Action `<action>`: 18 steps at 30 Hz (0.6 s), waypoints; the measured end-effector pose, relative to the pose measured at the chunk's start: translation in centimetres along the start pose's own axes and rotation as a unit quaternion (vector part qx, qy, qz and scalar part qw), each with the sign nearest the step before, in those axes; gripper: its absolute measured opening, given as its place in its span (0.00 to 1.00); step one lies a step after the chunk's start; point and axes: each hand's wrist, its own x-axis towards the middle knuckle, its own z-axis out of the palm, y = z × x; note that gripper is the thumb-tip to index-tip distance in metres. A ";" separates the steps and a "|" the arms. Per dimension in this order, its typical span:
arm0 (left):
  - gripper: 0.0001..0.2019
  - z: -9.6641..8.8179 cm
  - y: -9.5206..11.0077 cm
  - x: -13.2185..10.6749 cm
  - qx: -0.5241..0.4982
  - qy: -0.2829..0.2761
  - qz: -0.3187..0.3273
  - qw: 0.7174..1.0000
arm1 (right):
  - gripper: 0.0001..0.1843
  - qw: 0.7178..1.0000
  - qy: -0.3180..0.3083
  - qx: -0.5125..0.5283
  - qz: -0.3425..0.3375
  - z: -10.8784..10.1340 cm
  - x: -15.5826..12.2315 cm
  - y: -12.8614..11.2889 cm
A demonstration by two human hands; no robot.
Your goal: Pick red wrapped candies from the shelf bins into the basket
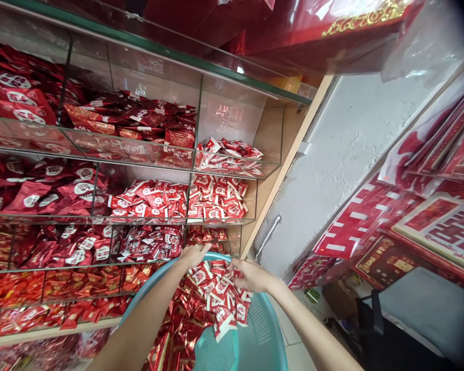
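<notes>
A teal plastic basket (263,340) sits low in front of me, holding a heap of red and white candy packets (216,296). My left hand (193,254) rests on the basket's far rim with its fingers curled over it. My right hand (251,275) is closed on several packets at the top of the heap. Just beyond the hands is the lowest clear compartment with red packets (209,236).
A tiered clear acrylic rack (232,108) of red sweet packets fills the left half, edged by a wooden side panel (282,170). A white wall (344,165) stands behind. Red paper decorations (429,226) lean at right. A dark chair (375,319) is at lower right.
</notes>
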 end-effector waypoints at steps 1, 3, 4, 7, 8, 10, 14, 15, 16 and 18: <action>0.41 0.0 0.0 0.0 0.002 0.000 0.000 1.000 | 0.17 1.000 -0.030 0.004 0.003 0.2 -0.1 0.1; 0.40 0.0 0.0 0.0 0.005 0.002 0.003 1.000 | 0.16 0.998 -0.063 0.009 0.000 0.7 0.3 -0.1; 0.40 0.0 0.1 0.0 0.007 0.003 0.004 1.000 | 0.16 0.998 -0.064 0.010 -0.007 1.0 0.6 -0.2; 0.40 -0.2 0.3 -0.3 0.015 0.002 0.002 1.000 | 0.14 0.999 -0.040 0.015 -0.029 1.7 1.9 -0.9; 0.40 -0.3 0.3 -0.3 0.017 0.002 0.001 1.000 | 0.14 0.999 -0.029 0.015 -0.035 1.9 2.4 -1.0; 0.41 -0.3 0.4 -0.4 0.020 0.001 0.002 1.000 | 0.15 0.999 -0.010 0.016 -0.048 2.2 3.2 -1.3; 0.40 -0.2 0.2 -0.3 0.021 0.007 0.006 1.000 | 0.16 0.996 -0.026 0.033 -0.074 2.6 3.8 -1.3; 0.40 -0.1 0.2 -0.3 0.021 0.008 0.008 1.000 | 0.15 0.996 -0.035 0.036 -0.072 2.6 3.8 -1.2; 0.40 -0.1 0.2 -0.2 0.020 0.009 0.009 1.000 | 0.14 0.996 -0.044 0.035 -0.067 2.6 3.6 -1.1; 0.39 -0.1 0.2 -0.2 0.018 0.006 0.012 1.000 | 0.13 0.996 -0.061 0.031 -0.049 2.3 3.1 -0.9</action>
